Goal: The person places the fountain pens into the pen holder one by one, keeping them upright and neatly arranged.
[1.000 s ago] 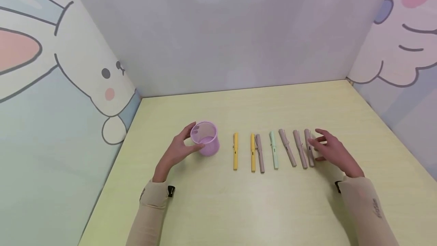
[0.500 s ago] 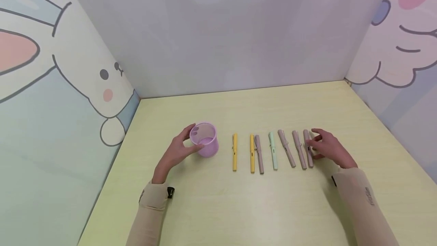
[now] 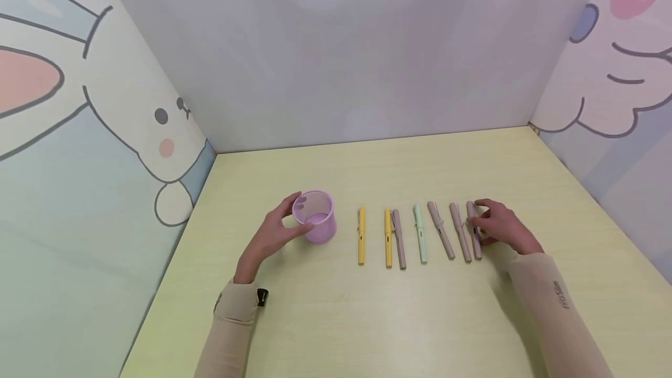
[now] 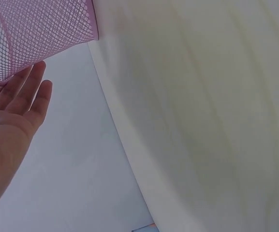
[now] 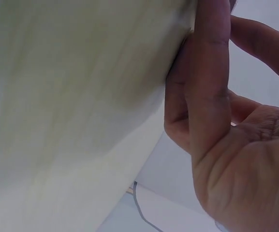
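Observation:
My left hand (image 3: 272,233) holds the pink-purple mesh pen holder (image 3: 324,231), thumb at the near side and fingers round the back. The holder stands upright on the table; in the left wrist view my fingertips lie against its mesh (image 4: 52,26). At the right end of a row of pens, my right hand (image 3: 505,227) pinches a mauve pen (image 3: 476,248) lying on the table, its thumb across the barrel. In the right wrist view the hand's curled fingers (image 5: 209,92) hide nearly all of that pen.
Left of that pen lie two mauve pens (image 3: 461,235) (image 3: 442,232), a mint green pen (image 3: 421,235), another mauve pen (image 3: 400,241) and two yellow pens (image 3: 388,241) (image 3: 361,238). Walls with cartoon pictures enclose the pale wooden table (image 3: 325,319).
My right hand has moved left onto the rightmost mauve pen, its thumb and fingers drawing closer round it. The left hand and the pen holder have stayed in place.

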{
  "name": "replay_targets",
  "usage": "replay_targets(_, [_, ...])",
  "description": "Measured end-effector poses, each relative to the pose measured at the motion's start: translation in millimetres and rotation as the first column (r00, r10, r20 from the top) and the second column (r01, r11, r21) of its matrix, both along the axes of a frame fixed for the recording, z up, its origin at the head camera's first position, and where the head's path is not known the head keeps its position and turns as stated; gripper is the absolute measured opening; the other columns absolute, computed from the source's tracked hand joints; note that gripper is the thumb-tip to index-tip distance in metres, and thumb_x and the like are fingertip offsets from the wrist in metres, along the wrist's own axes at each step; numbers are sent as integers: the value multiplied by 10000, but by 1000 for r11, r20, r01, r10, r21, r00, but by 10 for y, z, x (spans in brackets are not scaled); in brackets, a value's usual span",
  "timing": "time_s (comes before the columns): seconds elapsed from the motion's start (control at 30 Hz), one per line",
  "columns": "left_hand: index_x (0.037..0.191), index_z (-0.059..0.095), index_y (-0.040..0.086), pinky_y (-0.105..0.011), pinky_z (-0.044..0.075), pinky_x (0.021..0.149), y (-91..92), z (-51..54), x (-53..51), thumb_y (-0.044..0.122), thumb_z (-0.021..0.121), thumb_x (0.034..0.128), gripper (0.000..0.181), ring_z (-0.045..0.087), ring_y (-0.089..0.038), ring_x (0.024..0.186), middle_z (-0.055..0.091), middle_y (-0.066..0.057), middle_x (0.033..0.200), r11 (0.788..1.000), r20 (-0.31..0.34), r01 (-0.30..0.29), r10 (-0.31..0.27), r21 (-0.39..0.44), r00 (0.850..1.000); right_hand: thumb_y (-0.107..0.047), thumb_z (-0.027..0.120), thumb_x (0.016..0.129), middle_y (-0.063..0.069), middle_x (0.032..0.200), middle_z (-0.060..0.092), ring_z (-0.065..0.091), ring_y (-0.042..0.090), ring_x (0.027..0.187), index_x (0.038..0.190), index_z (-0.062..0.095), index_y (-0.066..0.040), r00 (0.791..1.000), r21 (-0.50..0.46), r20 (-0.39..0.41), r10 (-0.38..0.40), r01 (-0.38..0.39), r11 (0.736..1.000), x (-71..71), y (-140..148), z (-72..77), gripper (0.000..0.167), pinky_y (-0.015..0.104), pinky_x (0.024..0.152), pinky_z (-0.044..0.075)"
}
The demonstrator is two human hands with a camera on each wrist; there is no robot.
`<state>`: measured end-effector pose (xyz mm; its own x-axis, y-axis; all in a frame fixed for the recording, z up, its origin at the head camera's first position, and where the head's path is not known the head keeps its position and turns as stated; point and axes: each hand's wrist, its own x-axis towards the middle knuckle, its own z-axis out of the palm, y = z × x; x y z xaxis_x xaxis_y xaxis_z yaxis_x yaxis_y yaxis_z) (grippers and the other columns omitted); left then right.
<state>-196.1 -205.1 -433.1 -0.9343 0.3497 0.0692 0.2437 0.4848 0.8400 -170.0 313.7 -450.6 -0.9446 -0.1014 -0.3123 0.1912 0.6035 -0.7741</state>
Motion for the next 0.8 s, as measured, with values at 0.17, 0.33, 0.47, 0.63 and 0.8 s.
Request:
replay_targets(0.17, [1591,368,63,-648,389,1087,0,-8,-2,337,808,909,857,495,-383,1368,523,-141,1512,1000,-4,5,-5,5,1000,-105,599,1010,379,1162,559,689,231,767,1490,248,192,1000,40,4,11,-11,999,-30,7,-6,665,392,676,624])
replay_targets(0.33, [1592,372,75,-649,388,1085,2,6,3,339,813,905,858,495,-375,1368,528,-132,1508,1000,2,-5,5,3,1000,-78,578,1005,410,1205,528,687,245,793,1474,255,194,1000,29,18,6,-7,1000,-35,7,19,632,410,676,626])
replay_targets(0.47, [1593,373,80,-653,389,1082,2,11,-1,341,813,906,856,495,-376,1369,528,-130,1510,1000,6,-9,9,-3,1000,-70,573,1000,425,1238,504,686,259,810,1477,247,192,1000,11,16,-7,7,1000,-17,11,48,634,426,674,627])
replay_targets(0.63, [1593,375,81,-664,379,1085,3,8,-6,332,815,907,853,490,-383,1373,523,-137,1514,1000,12,-7,7,5,1000,-59,566,999,415,1249,497,687,270,816,1491,230,191,1000,-14,-2,-12,12,1000,9,34,58,647,430,671,625])
replay_targets(0.8, [1594,376,88,-667,376,1086,3,4,-5,333,817,906,854,487,-381,1375,524,-137,1513,1000,17,-7,7,10,1000,-50,554,1009,393,1236,491,682,288,853,1507,219,183,1000,-72,-26,-17,15,997,37,60,42,643,437,681,627])
